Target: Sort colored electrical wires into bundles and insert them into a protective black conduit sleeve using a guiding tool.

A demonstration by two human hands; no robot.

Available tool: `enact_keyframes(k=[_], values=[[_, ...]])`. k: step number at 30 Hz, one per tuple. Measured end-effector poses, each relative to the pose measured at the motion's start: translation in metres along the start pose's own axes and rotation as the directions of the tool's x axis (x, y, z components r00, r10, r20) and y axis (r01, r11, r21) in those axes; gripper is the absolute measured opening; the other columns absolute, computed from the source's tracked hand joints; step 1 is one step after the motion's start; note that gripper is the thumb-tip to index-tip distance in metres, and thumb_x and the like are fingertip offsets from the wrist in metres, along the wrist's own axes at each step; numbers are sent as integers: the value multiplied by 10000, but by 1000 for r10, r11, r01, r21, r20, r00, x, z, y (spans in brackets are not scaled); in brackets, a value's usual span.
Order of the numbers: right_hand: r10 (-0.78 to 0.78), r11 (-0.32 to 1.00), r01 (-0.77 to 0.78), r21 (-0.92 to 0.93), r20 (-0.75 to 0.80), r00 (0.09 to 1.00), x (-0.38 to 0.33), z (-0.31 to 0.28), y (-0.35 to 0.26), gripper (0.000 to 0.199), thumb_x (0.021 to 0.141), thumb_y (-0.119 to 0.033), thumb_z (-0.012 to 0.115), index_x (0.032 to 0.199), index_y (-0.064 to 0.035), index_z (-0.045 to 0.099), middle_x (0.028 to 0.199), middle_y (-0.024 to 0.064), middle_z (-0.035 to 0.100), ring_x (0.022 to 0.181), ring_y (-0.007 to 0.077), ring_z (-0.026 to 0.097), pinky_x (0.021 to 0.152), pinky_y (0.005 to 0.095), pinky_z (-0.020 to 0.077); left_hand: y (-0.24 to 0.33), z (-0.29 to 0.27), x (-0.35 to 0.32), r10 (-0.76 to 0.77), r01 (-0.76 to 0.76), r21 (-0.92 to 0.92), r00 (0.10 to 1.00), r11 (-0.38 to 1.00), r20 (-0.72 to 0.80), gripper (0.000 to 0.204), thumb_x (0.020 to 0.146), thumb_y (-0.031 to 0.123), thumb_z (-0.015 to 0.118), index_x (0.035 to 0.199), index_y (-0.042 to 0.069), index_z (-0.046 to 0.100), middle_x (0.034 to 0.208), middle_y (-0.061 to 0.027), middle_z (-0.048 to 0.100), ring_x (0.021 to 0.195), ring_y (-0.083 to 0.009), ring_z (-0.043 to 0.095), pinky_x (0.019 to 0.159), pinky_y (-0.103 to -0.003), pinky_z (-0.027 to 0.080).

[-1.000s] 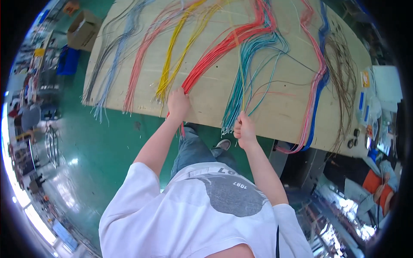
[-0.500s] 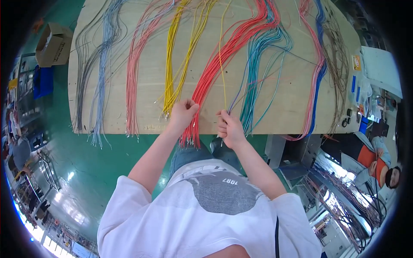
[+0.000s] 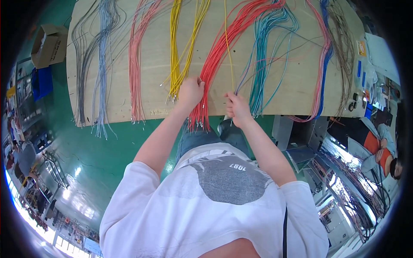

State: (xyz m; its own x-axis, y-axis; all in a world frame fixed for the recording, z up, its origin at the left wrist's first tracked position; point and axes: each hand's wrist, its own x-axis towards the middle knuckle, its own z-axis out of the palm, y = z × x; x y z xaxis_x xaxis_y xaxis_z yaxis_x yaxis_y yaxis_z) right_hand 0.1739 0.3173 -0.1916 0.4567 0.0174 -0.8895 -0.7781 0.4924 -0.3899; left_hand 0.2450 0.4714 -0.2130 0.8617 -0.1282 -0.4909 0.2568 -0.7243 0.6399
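My left hand (image 3: 192,92) is closed in a pinch at the left edge of a thick bundle of red wires (image 3: 217,53). Their pale tips hang past the table's near edge. To its right, my right hand (image 3: 238,108) is curled around a few thin wires, among them a yellow wire (image 3: 229,47) and a purple wire (image 3: 241,81). Short ends stick out below that fist. Left of my left hand lies a split bundle of yellow wires (image 3: 174,56). Teal wires (image 3: 259,64) run down beside my right hand.
On the wooden table (image 3: 150,86) lie pink wires (image 3: 134,69), light blue wires (image 3: 102,64), grey wires (image 3: 80,86), dark blue wires (image 3: 325,69) and brown wires (image 3: 344,56). A cardboard box (image 3: 49,46) stands off to the left. Another person (image 3: 378,144) is at the right.
The whole view has shifted, so the table's near edge sits higher in the picture. Both hands keep about the same place beside the wires, still closed.
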Motion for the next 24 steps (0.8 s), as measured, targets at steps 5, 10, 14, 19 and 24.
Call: enact_keyframes(k=[5,10,14,19,24], values=[[-73,977,44,-207,-133,988,29,10,7,204,830,-284,436,780,-93,490,490,-73,290,377,36,229,339,210,165,5,17,-31,101,-148,429,986,891,130,186,717,215,579,740,31,564,738,-162,577,687,-323,569,618,-403,453],[-54,985,35,-167,-107,993,24,12,3,205,823,-292,450,785,-96,497,494,-75,298,381,37,237,345,209,170,-5,17,-27,50,-83,377,994,923,96,191,717,211,582,727,21,562,707,-168,575,683,-329,571,614,-408,455],[-45,994,41,-105,-43,998,15,16,3,218,817,-321,478,791,-107,505,507,-75,297,383,33,236,346,205,168,-2,5,-33,5,-11,100,998,995,61,180,720,189,575,719,10,555,681,-181,566,686,-338,565,599,-412,444],[-84,985,94,-147,75,994,1,27,-16,247,814,-346,488,707,-125,463,521,-66,317,409,33,286,359,191,207,13,10,-57,224,-191,-204,963,960,152,184,740,183,555,728,-1,545,683,-177,562,676,-332,559,591,-391,428],[-384,914,378,146,15,923,-40,19,-38,261,851,-278,422,676,-84,414,568,-2,409,469,87,376,418,229,314,-27,-51,-3,148,-146,27,951,989,-270,172,765,132,500,859,-5,543,805,-184,547,749,-316,540,649,-367,425]])
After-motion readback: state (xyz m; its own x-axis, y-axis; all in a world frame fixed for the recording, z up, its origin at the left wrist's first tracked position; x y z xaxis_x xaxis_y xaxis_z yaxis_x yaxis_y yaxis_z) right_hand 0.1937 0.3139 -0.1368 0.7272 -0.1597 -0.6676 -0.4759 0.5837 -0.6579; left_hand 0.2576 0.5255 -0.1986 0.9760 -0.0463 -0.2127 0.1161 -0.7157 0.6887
